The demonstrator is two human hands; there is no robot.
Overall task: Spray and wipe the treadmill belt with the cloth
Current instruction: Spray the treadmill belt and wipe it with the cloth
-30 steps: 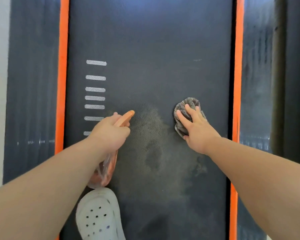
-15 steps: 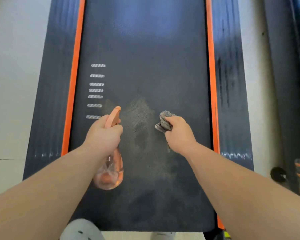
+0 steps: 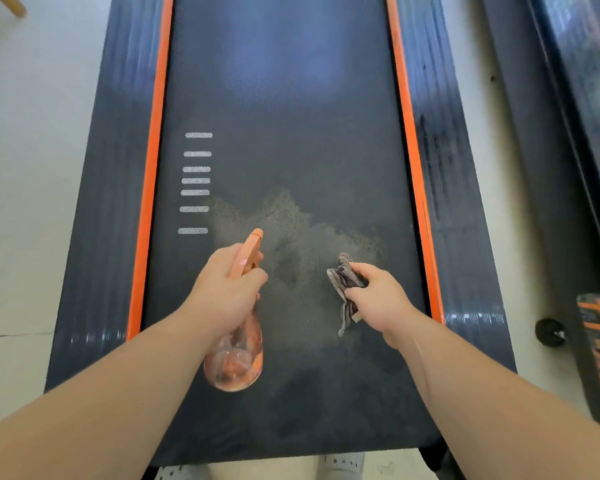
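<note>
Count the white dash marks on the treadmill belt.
7: white dash marks stacked in one column on the left side of the belt, beside the orange strip, the nearest just beyond the left hand. Any under the forearm would be hidden.

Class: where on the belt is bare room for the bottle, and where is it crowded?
Free: far belt between the orange strips, beyond the white dashes. Crowded: mid-belt, left hand gripping spray bottle, right hand gripping cloth.

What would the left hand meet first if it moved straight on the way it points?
Likely nothing but belt: the left hand, gripping the spray bottle, points over the speckled patch; height unclear.
</note>
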